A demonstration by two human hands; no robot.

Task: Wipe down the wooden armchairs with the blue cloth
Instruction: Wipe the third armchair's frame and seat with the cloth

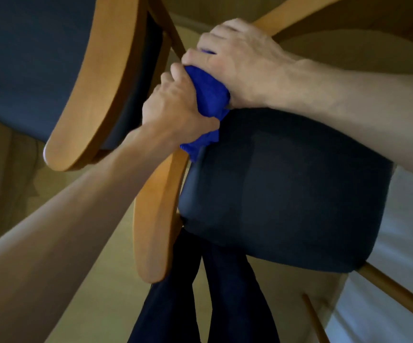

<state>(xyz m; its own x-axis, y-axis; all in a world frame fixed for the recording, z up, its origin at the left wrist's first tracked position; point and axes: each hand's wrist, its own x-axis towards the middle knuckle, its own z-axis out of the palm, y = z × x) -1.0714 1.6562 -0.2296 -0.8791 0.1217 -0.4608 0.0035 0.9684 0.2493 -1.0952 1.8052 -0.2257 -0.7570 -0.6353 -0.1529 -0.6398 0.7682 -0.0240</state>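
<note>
Nearest the camera, the person's dark trouser legs [200,305] stand on the tan floor [96,280] just below the near armchair's wooden armrest [154,219] and its dark seat cushion [287,194]. Up along that armrest, where it meets the frame, both hands bunch the blue cloth [206,95]: the left hand [175,105] curls its fingers round the lower part, and the right hand [240,60] clamps down on the upper part, seemingly pressing it onto the wood, though the contact itself is hidden. Beyond them, a second armchair [96,78] with the same curved wooden arm stands close by. Judging by this, wiping is under way on one arm joint; the remaining rails, legs and the other chair probably remain. No brand, label or writing is readable anywhere.
</note>
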